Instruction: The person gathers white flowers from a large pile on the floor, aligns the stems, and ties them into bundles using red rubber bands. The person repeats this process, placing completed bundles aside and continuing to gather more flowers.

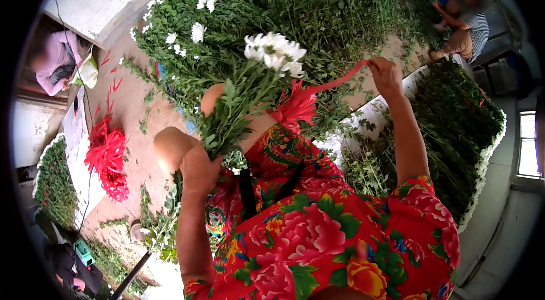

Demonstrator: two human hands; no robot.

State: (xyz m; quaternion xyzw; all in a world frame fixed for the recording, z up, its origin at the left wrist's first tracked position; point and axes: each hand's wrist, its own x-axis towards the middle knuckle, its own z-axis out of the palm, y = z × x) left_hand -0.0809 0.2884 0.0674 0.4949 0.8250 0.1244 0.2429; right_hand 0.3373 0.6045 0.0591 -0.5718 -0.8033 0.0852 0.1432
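A bunch of white chrysanthemums (274, 52) with leafy green stems leans across my lap, and my left hand (201, 169) is closed around its lower stems. Raised to the right, my right hand (385, 74) pinches the end of a red plastic strip (340, 80). That strip stretches back to a bundle of red strips (296, 106) lying by my thigh. The flower heads are up beyond my knees, apart from my right hand.
A large heap of cut chrysanthemums (315, 6) lies ahead. More stems (447, 129) are stacked at right. Red strips (106, 155) lie on the left. Co-workers sit at upper left (57, 61) and upper right (472, 32); another person (81, 272) is at lower left.
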